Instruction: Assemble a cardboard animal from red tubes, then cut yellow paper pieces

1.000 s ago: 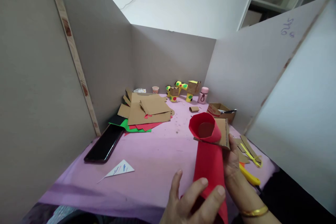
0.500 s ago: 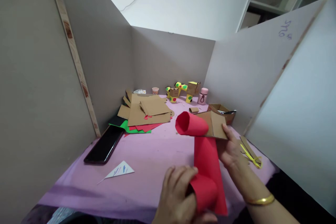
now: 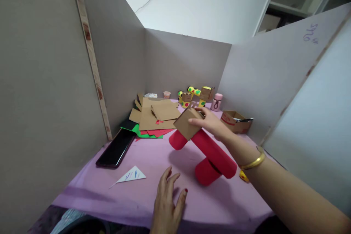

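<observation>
So right hand [image 3: 212, 122] is reaching out over the bench [image 3: 148, 193], fingers curled loosely on top of a small cardboard box [image 3: 188, 123] that sits at the upper end of a red paper tube [image 3: 212, 150]. That tube slants from about 10 o'clock down to 4 o'clock across mid-bench, with a shorter red roll [image 3: 204, 172] tucked under its lower end and another red roll end [image 3: 177, 140] poking out below the box. Left hand [image 3: 168, 204] is flat and open at 6 o'clock, fingers spread, holding nothing, just beside the rolls. Off at 9 o'clock there's a black phone [image 3: 116, 148] and a white paper triangle [image 3: 131, 175]. Cardboard sheets [image 3: 157, 115] are piled at 11 o'clock, and a yellow tube figure [image 3: 196, 95] and a pink bottle [image 3: 216, 101] stand at 12 o'clock.
</observation>
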### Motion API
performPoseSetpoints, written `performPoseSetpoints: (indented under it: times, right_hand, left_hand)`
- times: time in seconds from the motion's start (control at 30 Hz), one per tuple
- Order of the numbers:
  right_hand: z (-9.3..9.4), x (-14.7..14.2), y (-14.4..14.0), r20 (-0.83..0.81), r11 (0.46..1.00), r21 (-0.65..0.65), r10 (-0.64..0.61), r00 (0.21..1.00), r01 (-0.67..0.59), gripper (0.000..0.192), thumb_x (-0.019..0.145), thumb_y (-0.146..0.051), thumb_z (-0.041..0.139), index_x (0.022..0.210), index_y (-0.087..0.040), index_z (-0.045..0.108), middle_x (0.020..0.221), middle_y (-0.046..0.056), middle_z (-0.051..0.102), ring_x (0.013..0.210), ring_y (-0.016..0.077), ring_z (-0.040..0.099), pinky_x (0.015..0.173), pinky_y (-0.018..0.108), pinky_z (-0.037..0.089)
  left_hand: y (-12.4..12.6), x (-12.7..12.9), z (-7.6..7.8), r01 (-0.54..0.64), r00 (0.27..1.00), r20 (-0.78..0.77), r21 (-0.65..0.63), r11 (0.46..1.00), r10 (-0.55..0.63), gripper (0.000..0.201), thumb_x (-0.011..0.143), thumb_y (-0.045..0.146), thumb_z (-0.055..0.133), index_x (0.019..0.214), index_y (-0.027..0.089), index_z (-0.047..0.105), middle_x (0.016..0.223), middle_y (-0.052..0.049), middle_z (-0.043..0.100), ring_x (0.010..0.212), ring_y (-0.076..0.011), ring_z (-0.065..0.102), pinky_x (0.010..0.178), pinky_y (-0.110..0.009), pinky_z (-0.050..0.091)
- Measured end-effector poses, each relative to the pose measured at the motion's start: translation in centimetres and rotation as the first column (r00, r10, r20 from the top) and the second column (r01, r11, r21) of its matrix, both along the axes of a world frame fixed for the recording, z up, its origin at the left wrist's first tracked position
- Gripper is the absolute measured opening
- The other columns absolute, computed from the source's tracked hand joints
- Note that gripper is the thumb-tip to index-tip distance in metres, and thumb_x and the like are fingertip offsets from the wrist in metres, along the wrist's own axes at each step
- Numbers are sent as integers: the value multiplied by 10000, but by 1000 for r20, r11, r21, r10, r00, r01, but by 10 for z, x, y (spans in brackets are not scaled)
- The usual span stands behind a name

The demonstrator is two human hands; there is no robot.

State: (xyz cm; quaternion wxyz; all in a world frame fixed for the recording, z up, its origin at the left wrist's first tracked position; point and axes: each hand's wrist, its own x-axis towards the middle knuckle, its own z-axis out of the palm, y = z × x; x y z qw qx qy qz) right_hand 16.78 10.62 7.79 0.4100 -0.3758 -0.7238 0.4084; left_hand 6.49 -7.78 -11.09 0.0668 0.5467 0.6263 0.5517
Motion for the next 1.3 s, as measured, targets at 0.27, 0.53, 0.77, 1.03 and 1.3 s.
performPoseSetpoints:
  times: [0.27,0.53,0.77,1.03,1.3]
  right_hand:
    - [-15,-31,-21,387,976,192,16,922,-97,757,627,-518,706,1258,-157,496,1216,148,524,1152,320,458,944,435,362]
    - [-10,-52,-28,513,949,244,47,857,-199,826,630,-504,706,1307,-103,455,1175,183,519,1151,325,449,943,430,372]
    - [-17,-46,-23,497,952,219,81,864,-215,846,690,-628,611,1317,-84,444,1221,195,518,1169,320,453,967,432,366]
    - [-5,-37,-30,433,962,188,98,896,-196,799,751,-659,531,1345,-138,410,1359,180,449,1255,303,398,1023,446,322]
    - [-4,1,-23,390,975,93,152,908,-203,773,812,-665,430,1371,-137,353,1389,170,428,1264,269,406,1028,414,342]
  left_hand:
    - [-4,-7,8,19,933,-360,12,1000,-14,259,819,208,534,1067,191,604,1179,-151,631,1067,-257,625,815,-387,574]
    - [-3,-3,7,-41,889,-457,7,999,40,229,821,218,528,1025,166,619,1136,-171,656,1035,-257,643,795,-390,582]
    - [-2,-4,5,-15,893,-450,-40,999,-4,272,817,239,543,1065,156,617,1166,-180,638,1067,-273,624,822,-406,571]
    - [-1,-6,-7,22,929,-366,-75,997,-48,341,833,297,522,1141,169,593,1197,-171,627,1118,-277,590,874,-418,540]
    - [17,3,23,170,941,326,-240,956,-86,600,841,477,445,1309,104,400,1310,-210,526,1197,-288,514,972,-439,426]
